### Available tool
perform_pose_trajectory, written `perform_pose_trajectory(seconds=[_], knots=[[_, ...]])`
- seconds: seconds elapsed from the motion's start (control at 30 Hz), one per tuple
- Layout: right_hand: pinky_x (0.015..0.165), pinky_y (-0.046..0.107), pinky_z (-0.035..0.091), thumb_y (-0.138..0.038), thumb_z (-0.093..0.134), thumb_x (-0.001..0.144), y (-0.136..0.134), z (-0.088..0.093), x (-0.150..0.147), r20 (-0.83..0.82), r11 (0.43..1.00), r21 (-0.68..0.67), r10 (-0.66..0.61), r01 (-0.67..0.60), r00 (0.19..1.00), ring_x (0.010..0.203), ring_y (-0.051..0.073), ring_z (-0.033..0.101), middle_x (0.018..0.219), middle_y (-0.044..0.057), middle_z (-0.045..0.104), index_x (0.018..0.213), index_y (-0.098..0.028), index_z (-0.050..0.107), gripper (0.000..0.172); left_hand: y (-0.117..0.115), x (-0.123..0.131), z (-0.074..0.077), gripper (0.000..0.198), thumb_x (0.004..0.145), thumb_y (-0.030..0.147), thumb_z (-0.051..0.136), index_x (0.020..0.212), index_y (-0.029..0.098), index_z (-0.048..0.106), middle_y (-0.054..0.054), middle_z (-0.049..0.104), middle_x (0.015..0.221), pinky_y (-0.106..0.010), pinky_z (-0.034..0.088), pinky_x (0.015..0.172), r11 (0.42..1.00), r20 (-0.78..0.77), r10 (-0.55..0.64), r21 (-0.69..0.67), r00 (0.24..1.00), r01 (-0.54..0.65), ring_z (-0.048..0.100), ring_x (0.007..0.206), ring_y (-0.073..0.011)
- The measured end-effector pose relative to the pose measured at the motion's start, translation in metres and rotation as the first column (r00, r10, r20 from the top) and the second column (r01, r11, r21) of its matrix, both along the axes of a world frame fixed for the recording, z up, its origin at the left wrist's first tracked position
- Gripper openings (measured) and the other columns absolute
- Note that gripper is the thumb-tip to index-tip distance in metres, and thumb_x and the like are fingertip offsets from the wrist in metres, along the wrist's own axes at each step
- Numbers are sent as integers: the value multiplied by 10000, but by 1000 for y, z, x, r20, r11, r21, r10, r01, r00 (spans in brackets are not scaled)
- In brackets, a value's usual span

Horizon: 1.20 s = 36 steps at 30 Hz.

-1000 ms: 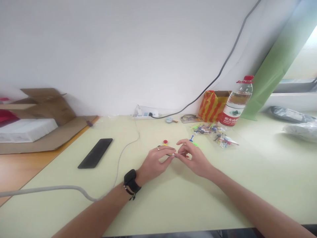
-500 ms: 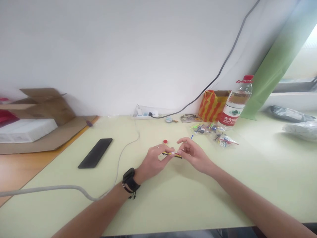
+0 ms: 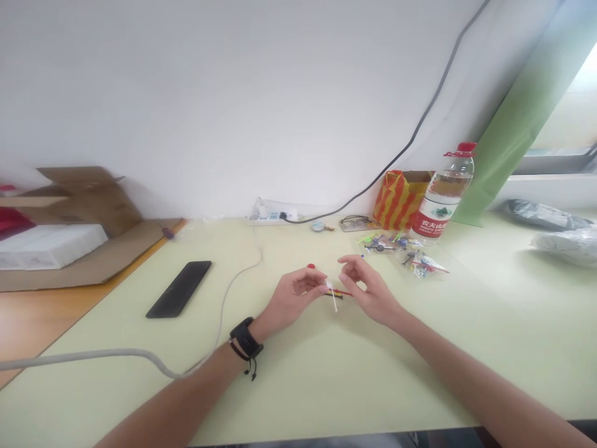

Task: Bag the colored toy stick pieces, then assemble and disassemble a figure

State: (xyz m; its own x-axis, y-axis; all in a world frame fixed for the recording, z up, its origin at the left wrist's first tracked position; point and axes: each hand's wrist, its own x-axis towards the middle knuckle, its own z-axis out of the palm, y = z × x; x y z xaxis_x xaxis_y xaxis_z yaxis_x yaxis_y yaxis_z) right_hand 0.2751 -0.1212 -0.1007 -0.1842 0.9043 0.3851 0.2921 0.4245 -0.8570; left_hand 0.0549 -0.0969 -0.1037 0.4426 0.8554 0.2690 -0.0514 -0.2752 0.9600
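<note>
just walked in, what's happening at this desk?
A person sits at a pale green table, working with small coloured plastic pieces. The left hand pinches a thin white stick between its fingers. The right hand is beside it, fingers loosely curled, apparently holding nothing. A small red and dark piece lies between the hands. More coloured pieces in clear bags sit behind, by a water bottle. A black phone lies to the left.

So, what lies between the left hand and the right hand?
In the head view, a thin white stick held by the left hand hangs in the gap before the right hand; small red and dark pieces lie beneath.
</note>
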Motion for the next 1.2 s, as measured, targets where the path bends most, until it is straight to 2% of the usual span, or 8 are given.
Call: perform_pose_trajectory(seconds=[0.1,0.23,0.33,0.4,0.47,0.77,1.03,1.2], knots=[[725,343,504,-406,485,1032,-4,2,0,120,995,103,1,-13,993,771,193,570,857,31,598,1268,-262,578,292,2,-1,1,264,829,341,820,1011,163,750,-82,741,1042,-380,595,927,998,44,37,-49,998,-35,702,953,-200],[716,333,516,-415,480,1034,-8,2,-2,44,992,123,23,-28,999,769,173,579,1010,41,580,1406,-285,449,396,0,0,7,284,790,351,853,978,162,757,-84,755,1035,-402,596,938,994,66,68,-91,996,-62,708,954,-209],[660,326,485,-457,453,1039,-9,4,-2,49,997,29,70,-72,996,658,158,533,870,26,583,980,-234,618,283,-2,0,11,284,779,352,862,963,162,760,-82,761,1017,-403,595,941,992,77,71,-107,994,-63,711,946,-209],[594,320,424,-494,388,1055,-8,7,0,57,988,-61,146,-142,988,554,148,444,622,-4,472,629,-220,480,515,-2,0,12,288,772,355,866,955,161,759,-80,762,1009,-401,594,941,991,80,76,-113,994,-67,712,939,-208],[558,314,363,-531,359,1056,-7,11,2,45,981,-92,176,-172,983,521,139,372,535,-21,358,545,-222,351,597,-2,0,13,291,768,359,869,947,158,758,-82,760,1014,-399,594,941,990,79,83,-118,993,-73,712,937,-207],[670,306,508,-499,640,954,-9,12,-5,-80,989,-56,131,-136,988,757,166,588,860,19,599,929,-237,532,285,-2,1,7,281,793,344,853,991,165,764,-74,757,987,-386,592,924,992,77,38,-126,996,-28,713,936,-203],[712,330,554,-468,614,978,-10,10,-8,-5,989,-55,141,-141,990,824,185,663,953,46,688,1065,-246,580,242,-3,1,5,300,811,363,840,1019,162,763,-90,765,1018,-422,581,966,991,84,-2,-132,996,13,720,984,-229],[677,324,526,-395,579,1002,-11,7,-6,63,993,52,107,-110,992,765,176,618,905,31,649,1248,-269,554,278,-2,1,6,294,818,352,835,1031,162,764,-93,748,1075,-421,590,959,989,96,17,-148,995,-2,715,972,-216]])
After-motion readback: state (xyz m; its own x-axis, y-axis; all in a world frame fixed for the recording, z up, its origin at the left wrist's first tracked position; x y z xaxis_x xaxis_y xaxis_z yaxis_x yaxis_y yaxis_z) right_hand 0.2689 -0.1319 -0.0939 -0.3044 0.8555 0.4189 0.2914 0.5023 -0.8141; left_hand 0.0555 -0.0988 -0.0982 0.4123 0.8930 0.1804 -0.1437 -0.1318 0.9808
